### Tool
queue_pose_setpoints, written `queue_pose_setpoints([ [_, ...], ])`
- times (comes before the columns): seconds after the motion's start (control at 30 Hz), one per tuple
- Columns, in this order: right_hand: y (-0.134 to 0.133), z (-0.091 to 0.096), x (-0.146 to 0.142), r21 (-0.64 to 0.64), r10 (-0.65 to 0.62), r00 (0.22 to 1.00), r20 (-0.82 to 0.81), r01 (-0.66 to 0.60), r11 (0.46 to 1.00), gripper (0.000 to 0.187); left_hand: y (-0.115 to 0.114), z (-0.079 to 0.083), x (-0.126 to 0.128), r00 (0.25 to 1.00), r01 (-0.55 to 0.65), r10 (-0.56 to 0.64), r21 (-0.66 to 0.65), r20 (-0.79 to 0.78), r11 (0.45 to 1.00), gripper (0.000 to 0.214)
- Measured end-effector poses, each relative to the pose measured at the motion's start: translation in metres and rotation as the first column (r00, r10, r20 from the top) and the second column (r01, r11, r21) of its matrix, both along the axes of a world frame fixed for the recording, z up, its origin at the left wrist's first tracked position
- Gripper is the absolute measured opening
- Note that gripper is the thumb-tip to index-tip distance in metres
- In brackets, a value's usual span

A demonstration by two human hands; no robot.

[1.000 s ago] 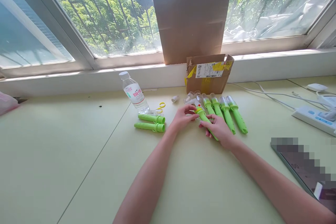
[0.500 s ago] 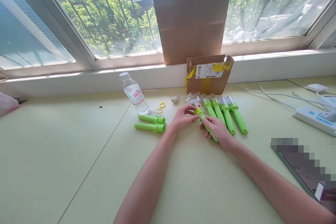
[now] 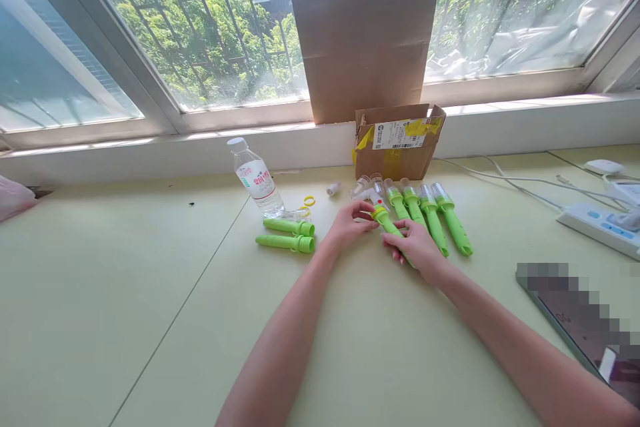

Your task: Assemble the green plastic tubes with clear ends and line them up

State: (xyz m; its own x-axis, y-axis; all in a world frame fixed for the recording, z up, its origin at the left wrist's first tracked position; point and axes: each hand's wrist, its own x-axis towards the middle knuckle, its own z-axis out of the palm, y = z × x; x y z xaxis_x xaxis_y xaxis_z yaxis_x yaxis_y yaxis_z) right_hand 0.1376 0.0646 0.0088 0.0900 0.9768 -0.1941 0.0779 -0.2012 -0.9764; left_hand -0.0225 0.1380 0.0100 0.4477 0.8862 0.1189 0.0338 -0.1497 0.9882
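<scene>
My right hand (image 3: 419, 248) is wrapped round the handle of a green plastic tool (image 3: 387, 221) lying on the pale yellow-green table. My left hand (image 3: 346, 222) pinches the tool's head end, where a yellow ring and a small white part sit. To the right lies a row of several finished green tools (image 3: 436, 221) with clear caps. Two bare green handles (image 3: 289, 235) lie to the left of my left hand.
A water bottle (image 3: 255, 177) stands left of the handles, with small yellow rings (image 3: 309, 201) and clear caps (image 3: 361, 184) nearby. An open cardboard box (image 3: 396, 140) sits against the window ledge. A power strip (image 3: 600, 227) and cables lie far right, a tablet (image 3: 585, 323) near right.
My right hand has shifted slightly on the handle, and the tool's head has turned a little between my left fingers. Everything else stays put.
</scene>
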Motion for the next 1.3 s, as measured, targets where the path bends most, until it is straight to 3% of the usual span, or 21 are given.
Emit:
queue_pose_setpoints([
  [0.17, 0.002, -0.003, -0.001, 0.032, -0.016, 0.998, -0.064, 0.018, 0.999, 0.029, -0.001, 0.000, 0.000, 0.999, -0.028, 0.030, -0.059, 0.020, 0.998, 0.032],
  [0.53, 0.003, -0.004, -0.001, 0.041, 0.152, 0.988, -0.031, -0.151, 0.988, 0.030, -0.002, 0.003, 0.001, 0.998, -0.052, 0.052, -0.010, 0.017, 0.999, 0.036],
  [0.87, 0.001, -0.007, 0.000, 0.050, 0.076, 0.992, 0.103, -0.081, 0.995, 0.033, -0.003, 0.004, 0.002, 0.998, -0.047, 0.048, -0.031, 0.032, 0.998, 0.036],
  [0.97, 0.002, -0.010, 0.000, 0.030, 0.044, 0.994, 0.095, -0.047, 0.998, 0.040, -0.003, 0.004, 0.003, 0.999, -0.047, 0.048, -0.036, 0.025, 0.998, 0.036],
  [1.3, 0.003, -0.015, 0.001, 0.082, 0.039, 0.999, 0.006, -0.040, 0.996, 0.030, -0.004, 0.004, 0.004, 0.997, -0.070, 0.070, -0.016, 0.014, 0.997, 0.037],
])
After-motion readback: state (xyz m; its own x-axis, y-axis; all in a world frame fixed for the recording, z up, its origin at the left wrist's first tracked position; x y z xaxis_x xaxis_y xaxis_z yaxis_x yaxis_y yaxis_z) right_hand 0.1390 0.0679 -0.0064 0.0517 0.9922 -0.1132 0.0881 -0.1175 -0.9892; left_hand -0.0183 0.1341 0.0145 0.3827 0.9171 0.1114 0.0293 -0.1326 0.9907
